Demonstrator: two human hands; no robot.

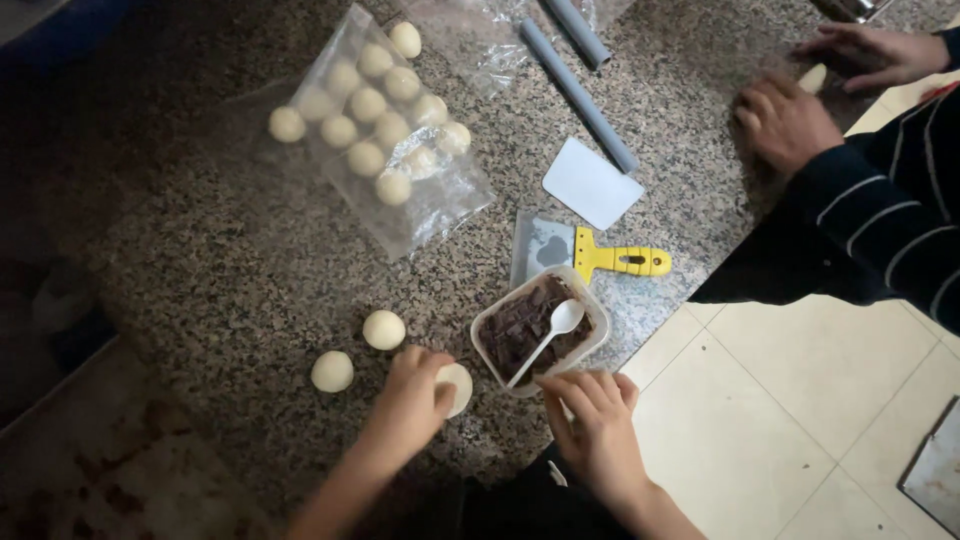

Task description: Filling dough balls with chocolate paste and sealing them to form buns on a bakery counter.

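My left hand presses down on a flattened piece of pale dough on the speckled granite counter. Two round dough balls lie just left of it. My right hand rests at the counter's near edge, fingers curled, touching the near corner of a clear plastic tub of dark chopped filling. A white plastic spoon stands in the tub. I cannot tell whether the right hand holds anything.
A clear plastic sheet carries several dough balls at the back. A yellow-handled scraper, a white card scraper and two grey rods lie behind the tub. Another person's hands in striped sleeves work dough at the right. Tiled floor lies beyond.
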